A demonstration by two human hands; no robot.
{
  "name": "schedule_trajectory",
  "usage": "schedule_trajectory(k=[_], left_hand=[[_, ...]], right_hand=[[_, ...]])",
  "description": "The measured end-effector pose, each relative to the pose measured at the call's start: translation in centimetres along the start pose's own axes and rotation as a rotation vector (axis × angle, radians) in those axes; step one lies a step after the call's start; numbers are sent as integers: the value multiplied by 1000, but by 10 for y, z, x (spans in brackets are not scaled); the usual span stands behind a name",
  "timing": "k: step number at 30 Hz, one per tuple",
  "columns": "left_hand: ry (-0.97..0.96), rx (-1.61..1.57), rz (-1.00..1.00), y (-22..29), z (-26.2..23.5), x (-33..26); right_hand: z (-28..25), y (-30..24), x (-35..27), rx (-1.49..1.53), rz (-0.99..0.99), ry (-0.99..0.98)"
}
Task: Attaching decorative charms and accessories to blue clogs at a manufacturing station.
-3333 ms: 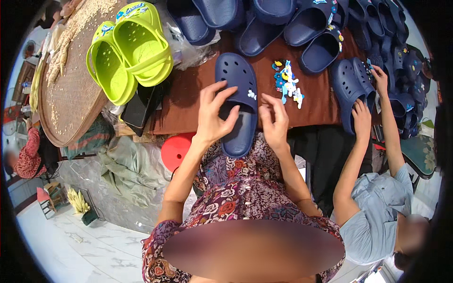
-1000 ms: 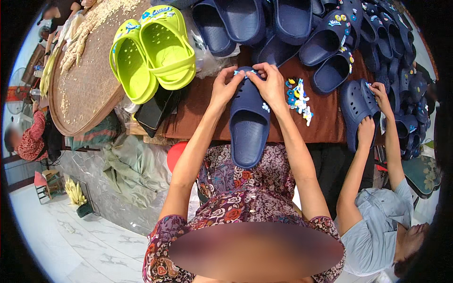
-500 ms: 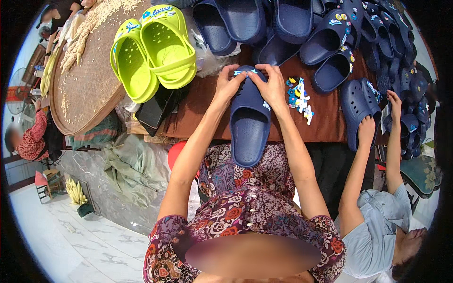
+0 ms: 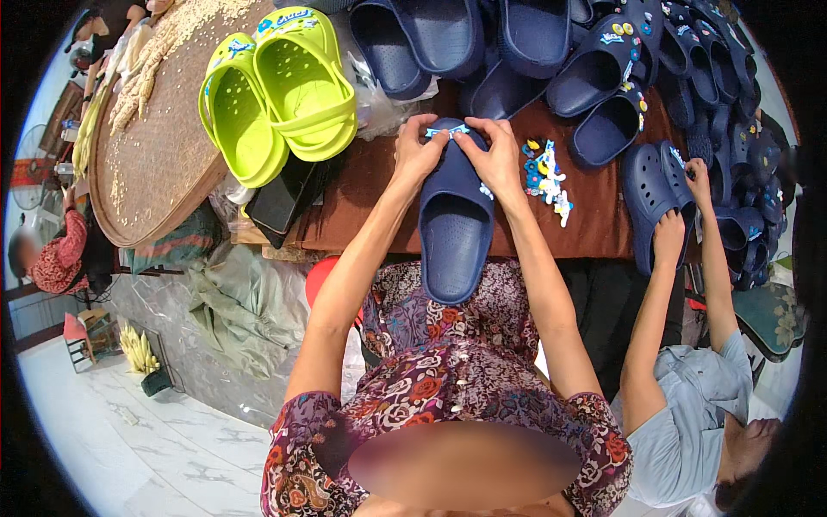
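A dark navy-blue foam clog point(image 4: 455, 220) lies lengthwise on the front of the brown cloth-covered tabletop point(image 4: 362, 202), its heel end hanging over the near edge above the person's patterned floral dress point(image 4: 448, 362). Both hands meet at the far, toe end of this clog. The left hand point(image 4: 417, 153) grips the toe from the left side, the right hand point(image 4: 493, 155) from the right, and their fingertips pinch together on a small light-blue and white bow-shaped charm point(image 4: 448, 131) that sits on top of the toe. So the hands are close together, closed on the clog's front and the charm, with the rest of the shoe stretching back towards the body between the two forearms.

Just right of the right hand lies a little heap of colourful shoe charms point(image 4: 545, 177) on the cloth. To the left, a pair of lime-green foam clogs point(image 4: 280, 90) rests by a round woven tray point(image 4: 151, 155). A pile of further navy clogs point(image 4: 517, 43) fills the back of the tabletop. At the right, another person's hands point(image 4: 668, 237) hold a separate navy clog point(image 4: 650, 194).
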State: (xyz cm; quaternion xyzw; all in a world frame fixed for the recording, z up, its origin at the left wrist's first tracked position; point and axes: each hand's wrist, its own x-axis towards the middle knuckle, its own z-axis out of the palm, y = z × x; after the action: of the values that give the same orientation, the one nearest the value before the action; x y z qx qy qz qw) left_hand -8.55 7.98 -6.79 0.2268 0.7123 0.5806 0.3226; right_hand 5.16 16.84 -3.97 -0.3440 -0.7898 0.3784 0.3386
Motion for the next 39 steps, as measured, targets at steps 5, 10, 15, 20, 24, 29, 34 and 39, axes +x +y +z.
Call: schedule_trajectory(k=[5,10,15,20,24,29,34,39], left_hand=[[20,81,37,7,1,-2],[-76,-194,-45,21,-9,-19],[-103,-246,-57,25,-21,-29],[-78,-213,0,17,-13,-28],[-33,-63,88,8,-9,-22],[0,-23,91,8,-5,-23],[-47,-58,65,15,-11,-32],[-56,-182,46,14,-29,-53]], right_hand=[[-1,-3,-2,1,7,2],[-11,-1,-4,69,7,-15],[-17,9,-7,152,43,-78],[-18,-8,-6,127,44,-76],[-13,-7,-4,77,21,-34],[-12,-4,-3,52,22,-19],[-18,3,-10,119,94,-16],[-51,24,-19,-297,-54,158]])
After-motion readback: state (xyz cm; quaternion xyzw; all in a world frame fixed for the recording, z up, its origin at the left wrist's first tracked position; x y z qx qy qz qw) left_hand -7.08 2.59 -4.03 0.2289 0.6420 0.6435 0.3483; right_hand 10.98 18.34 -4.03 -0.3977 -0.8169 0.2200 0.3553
